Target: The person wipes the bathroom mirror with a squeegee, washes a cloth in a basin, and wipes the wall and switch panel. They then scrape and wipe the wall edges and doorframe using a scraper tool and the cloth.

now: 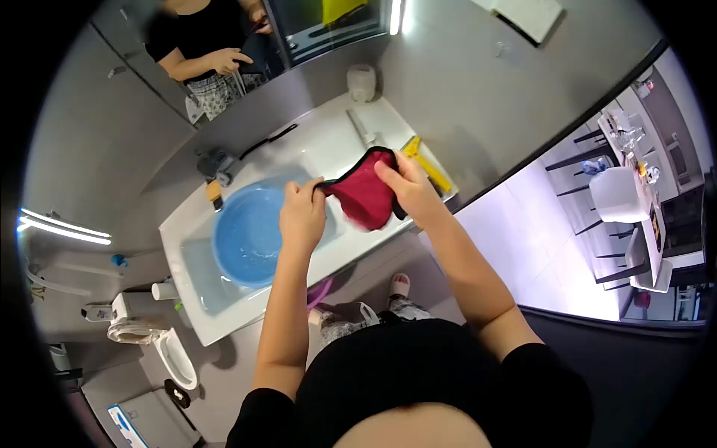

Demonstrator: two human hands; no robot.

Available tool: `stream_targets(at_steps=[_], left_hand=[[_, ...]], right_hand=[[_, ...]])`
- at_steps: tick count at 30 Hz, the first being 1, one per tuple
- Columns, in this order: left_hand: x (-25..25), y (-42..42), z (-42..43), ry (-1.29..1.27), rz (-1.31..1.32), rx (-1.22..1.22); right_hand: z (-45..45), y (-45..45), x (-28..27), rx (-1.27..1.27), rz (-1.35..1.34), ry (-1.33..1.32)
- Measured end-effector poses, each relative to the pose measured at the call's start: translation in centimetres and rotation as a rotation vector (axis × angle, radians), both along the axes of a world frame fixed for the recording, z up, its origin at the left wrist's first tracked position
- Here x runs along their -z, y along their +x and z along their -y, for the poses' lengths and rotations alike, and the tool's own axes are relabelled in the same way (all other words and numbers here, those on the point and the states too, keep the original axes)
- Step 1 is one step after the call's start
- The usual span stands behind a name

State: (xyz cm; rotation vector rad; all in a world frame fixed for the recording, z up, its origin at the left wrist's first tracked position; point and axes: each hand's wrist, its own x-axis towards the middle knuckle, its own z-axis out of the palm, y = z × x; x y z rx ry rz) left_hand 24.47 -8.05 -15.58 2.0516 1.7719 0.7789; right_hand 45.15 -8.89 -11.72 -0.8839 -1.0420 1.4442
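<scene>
Holding black-edged red cloth (364,196).

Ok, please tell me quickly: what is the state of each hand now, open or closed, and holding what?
Left hand: closed, pinching one end of the red cloth.
Right hand: closed, gripping the opposite side of the same cloth.

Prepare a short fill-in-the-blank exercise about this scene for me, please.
1. The left hand and right hand hold a cloth coloured mainly ____.
2. The basin in the sink is coloured ____.
3. The hand nearer the basin is the ____ one.
Missing words: red; blue; left.
</scene>
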Motion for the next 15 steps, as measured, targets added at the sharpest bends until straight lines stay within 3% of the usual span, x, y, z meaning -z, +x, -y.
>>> stream_targets(at_steps=[1, 2, 3, 5, 6, 7, 9, 10, 11, 13, 15], left_hand=[[-0.3, 1.7, -0.5, 0.073, 0.076, -0.037], [-0.8, 3.4, -0.7, -0.092, 0.378, -0.043], [-0.8, 5.1, -1.0, -0.081, 0.385, -0.043], [0.9, 8.4, -2.2, -0.245, 1.125, -0.269], [2.2, 11.2, -3.3, -0.211, 1.378, -0.140], [1.0, 13.2, -3.2, -0.249, 1.486, -0.112], [0.4, 15.7, -3.4, -0.384, 1.670, -0.023], [0.0, 16.4, -3.8, -0.416, 1.677, -0.013], [-0.3, 17.1, -4.3, -0.449, 1.683, -0.002], [-0.8, 18.4, -5.5, -0.457, 1.764, 0.050], [-1.2, 19.0, -6.1, -0.472, 1.914, 0.112]], right_hand=[[-0.1, 1.4, 0.2, 0.016, 0.039, -0.005], [0.0, 2.8, -0.1, -0.010, 0.043, -0.007], [0.0, 4.0, -0.5, -0.038, 0.046, -0.010], [-0.3, 5.7, -1.7, -0.053, 0.036, 0.030], [-0.7, 6.9, -2.2, -0.066, 0.021, 0.064], [-0.8, 7.2, -2.4, -0.066, 0.019, 0.069], [-1.7, 6.4, -2.5, -0.144, -0.267, 0.050], [-1.9, 6.0, -2.4, -0.160, -0.436, 0.034], [-2.7, 6.2, -1.2, -0.152, -0.431, 0.044], [-4.1, 6.4, 0.0, -0.241, -0.899, -0.177], [-4.5, 6.5, -1.6, 0.038, -0.758, -0.293]])
